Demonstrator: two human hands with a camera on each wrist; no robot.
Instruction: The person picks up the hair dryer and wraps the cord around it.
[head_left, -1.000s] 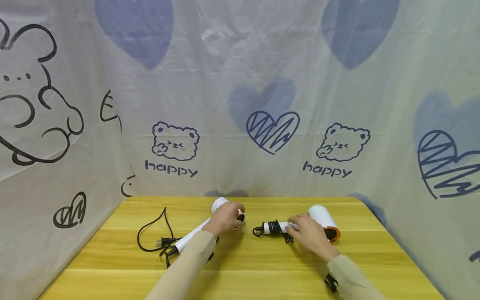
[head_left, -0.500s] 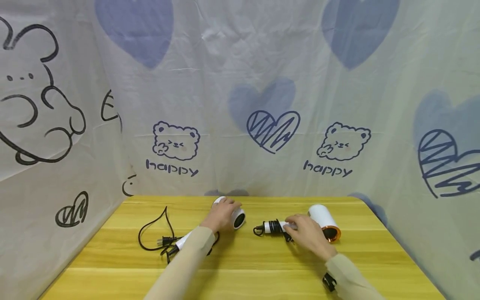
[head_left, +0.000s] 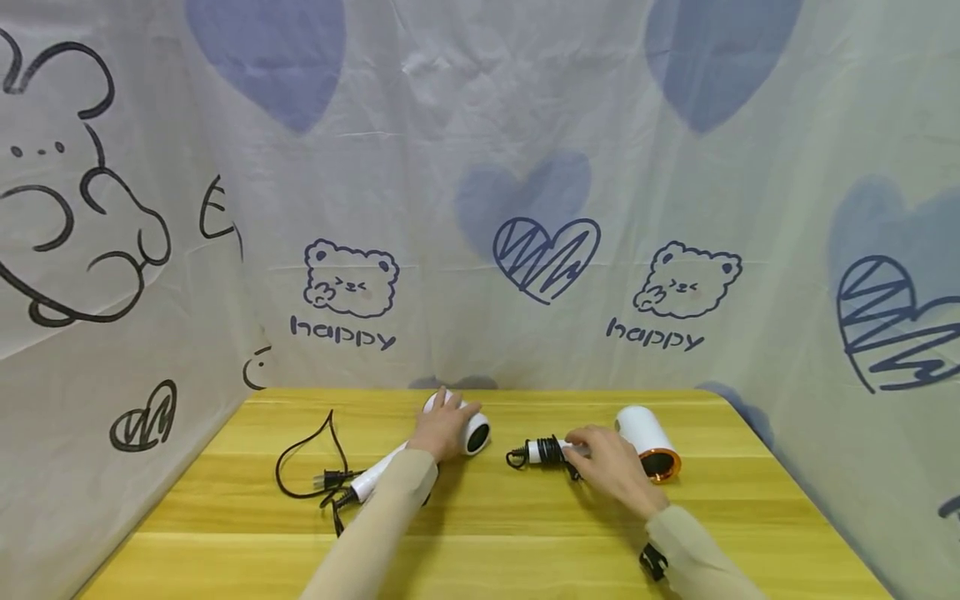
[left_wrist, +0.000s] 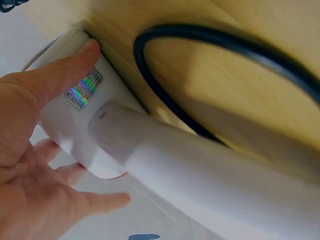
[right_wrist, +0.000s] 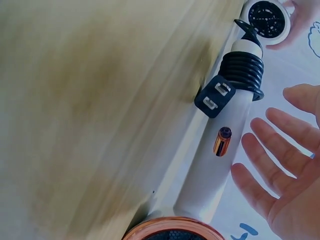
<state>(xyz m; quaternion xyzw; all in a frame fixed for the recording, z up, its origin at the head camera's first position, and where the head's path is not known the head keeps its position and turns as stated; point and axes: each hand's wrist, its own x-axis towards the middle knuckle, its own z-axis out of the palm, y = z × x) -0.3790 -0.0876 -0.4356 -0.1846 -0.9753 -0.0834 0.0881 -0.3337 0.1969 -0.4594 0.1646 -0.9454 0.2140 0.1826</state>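
A white hair dryer (head_left: 477, 435) lies toward the back left of the table, its handle (left_wrist: 210, 170) slanting toward the front left. My left hand (head_left: 440, 427) grips its head, the thumb along the side by a shiny label and two fingertips hidden behind the barrel. The little finger is spread away from it. A second white hair dryer (head_left: 647, 435) with a copper-coloured ring lies at the right, black cord (right_wrist: 241, 71) coiled round its handle. Beside that handle is my right hand (head_left: 611, 467), its fingers (right_wrist: 270, 165) spread and nearly straight, holding nothing.
A black power cord (head_left: 279, 471) with a two-pin plug (head_left: 328, 480) loops over the table's left part. The yellow wooden table (head_left: 525, 550) meets a printed cloth wall (head_left: 487, 350) at the back. Another cord's plug (right_wrist: 215, 96) sticks out beside the right dryer's handle.
My left hand has shifted left and back over the dryer's head, its fingers spreading and more of the dark end showing. The right hand has moved slightly left; the right dryer stays put.
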